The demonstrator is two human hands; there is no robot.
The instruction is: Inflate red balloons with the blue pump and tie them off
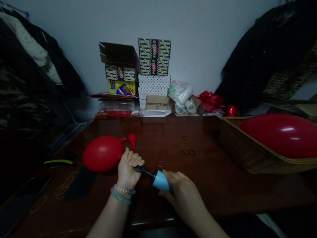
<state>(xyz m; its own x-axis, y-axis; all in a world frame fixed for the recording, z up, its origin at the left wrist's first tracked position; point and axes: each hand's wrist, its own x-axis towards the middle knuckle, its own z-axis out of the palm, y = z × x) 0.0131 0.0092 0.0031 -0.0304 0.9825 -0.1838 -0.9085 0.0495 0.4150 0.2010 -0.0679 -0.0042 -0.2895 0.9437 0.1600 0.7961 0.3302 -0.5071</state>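
A hand balloon pump with a light blue barrel and a black shaft is held between my two hands, low over the table. My left hand, wearing a beaded bracelet and a green bangle, is closed in a fist round the black end. Round the blue barrel, my right hand is closed too. An inflated red balloon sits against the far side of my left hand; whether that fist also grips it is hidden. Just beyond the fist lies a small uninflated red balloon.
Black bands and small coloured bands lie on the brown table. Left are yellow rubber bands and a dark phone-like slab. A wicker basket holds a big red balloon. Stacked boxes stand behind.
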